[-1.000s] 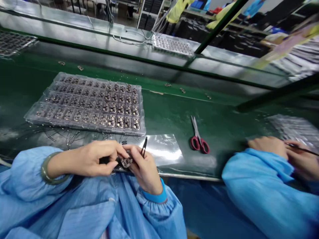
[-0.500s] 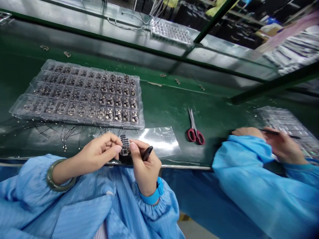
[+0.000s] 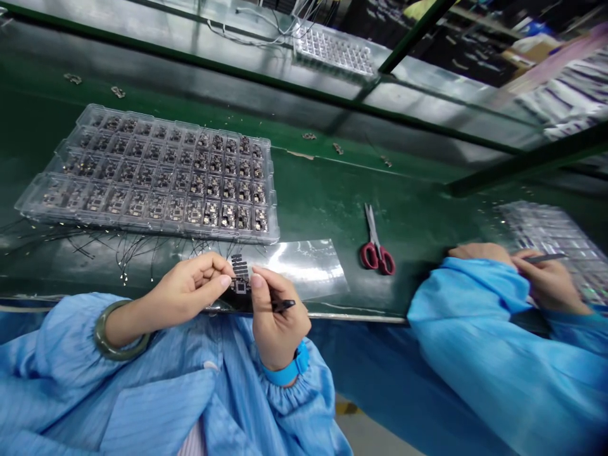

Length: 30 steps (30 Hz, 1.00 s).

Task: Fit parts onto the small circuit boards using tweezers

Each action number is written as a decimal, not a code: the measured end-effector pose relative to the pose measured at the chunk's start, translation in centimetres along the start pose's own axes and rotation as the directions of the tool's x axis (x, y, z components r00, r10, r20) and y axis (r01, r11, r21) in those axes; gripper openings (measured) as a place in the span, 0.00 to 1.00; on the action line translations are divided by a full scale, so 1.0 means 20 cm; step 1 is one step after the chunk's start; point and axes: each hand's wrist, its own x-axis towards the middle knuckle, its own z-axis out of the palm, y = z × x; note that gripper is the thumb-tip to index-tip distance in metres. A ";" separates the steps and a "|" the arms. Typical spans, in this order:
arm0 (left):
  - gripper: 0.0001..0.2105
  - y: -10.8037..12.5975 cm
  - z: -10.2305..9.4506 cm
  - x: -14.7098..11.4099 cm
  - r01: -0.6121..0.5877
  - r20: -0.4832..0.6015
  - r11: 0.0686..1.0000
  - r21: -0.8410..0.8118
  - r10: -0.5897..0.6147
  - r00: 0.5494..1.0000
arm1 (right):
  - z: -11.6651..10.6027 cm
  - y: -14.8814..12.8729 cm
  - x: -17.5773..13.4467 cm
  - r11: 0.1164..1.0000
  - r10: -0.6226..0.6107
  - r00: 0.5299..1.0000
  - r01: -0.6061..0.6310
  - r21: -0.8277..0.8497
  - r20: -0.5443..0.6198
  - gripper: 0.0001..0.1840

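My left hand [image 3: 199,286] pinches the left edge of a small circuit board [image 3: 240,287] between thumb and forefinger, just above the bench's front edge. My right hand [image 3: 278,316] is closed round black tweezers [image 3: 284,305]; only their back end shows, and the tips are hidden. Its thumb and forefinger are beside the board's right edge; whether they touch it I cannot tell. Just beyond the board is a row of short black strips [image 3: 240,262], by a clear plastic sheet [image 3: 311,266]. Thin black cables [image 3: 137,250] with small metal ends lie left of my hands.
A clear compartment tray [image 3: 156,235] full of circuit boards lies behind my hands. Red-handled scissors [image 3: 377,253] lie to the right. A co-worker's hand [image 3: 553,282] with a dark slim tool works at another tray [image 3: 560,231]. Green frame bars [image 3: 332,104] cross the back.
The tweezers in my right hand have swung flatter, their back end now pointing right. More of the black strips shows beyond the board. The view has shifted slightly.
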 end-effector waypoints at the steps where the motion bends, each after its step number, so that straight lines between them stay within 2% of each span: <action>1: 0.08 0.00 0.00 0.00 0.003 -0.002 1.000 -0.002 -0.003 1.000 | 0.00 0.00 0.00 1.000 -0.002 1.000 0.002 0.002 -0.005 0.08; 7: 0.08 0.00 0.00 0.01 0.016 -0.026 1.000 0.025 -0.015 1.000 | 0.00 0.00 -0.01 0.998 0.012 1.000 -0.013 0.059 0.017 0.10; 10: 0.07 0.00 0.00 0.01 0.008 -0.057 0.998 0.065 -0.004 0.998 | -0.03 0.03 0.01 0.978 0.112 0.994 -0.109 0.180 -0.008 0.08; 13: 0.07 -0.01 -0.01 0.00 0.011 -0.072 0.997 0.073 -0.006 0.997 | -0.07 0.09 0.04 0.916 0.239 0.966 -0.189 0.354 -0.101 0.14; 16: 0.08 -0.02 -0.01 0.01 0.047 -0.044 0.996 0.071 -0.044 0.998 | -0.11 0.15 0.06 0.878 0.352 0.928 -0.282 0.387 -0.122 0.21; 18: 0.08 -0.02 -0.01 0.01 0.048 -0.013 0.990 0.135 -0.047 0.999 | -0.12 0.18 0.05 0.861 0.404 0.909 -0.342 0.375 -0.099 0.22; 21: 0.08 -0.04 -0.01 0.02 -0.079 0.050 0.940 0.331 0.067 0.997 | -0.12 0.20 0.05 0.851 0.421 0.906 -0.381 0.362 -0.036 0.14; 24: 0.06 -0.06 -0.01 0.03 -0.275 0.189 0.847 0.456 0.210 0.959 | -0.10 0.19 0.07 0.863 0.407 0.912 -0.401 0.308 0.050 0.10; 27: 0.06 -0.09 0.00 0.03 -0.328 0.257 0.770 0.548 0.218 0.942 | -0.08 0.20 0.09 0.880 0.399 0.908 -0.419 0.224 0.130 0.12; 30: 0.06 -0.09 0.01 0.03 -0.333 0.296 0.697 0.635 0.179 0.938 | -0.04 0.23 0.11 0.858 0.451 0.879 -0.475 0.195 0.158 0.12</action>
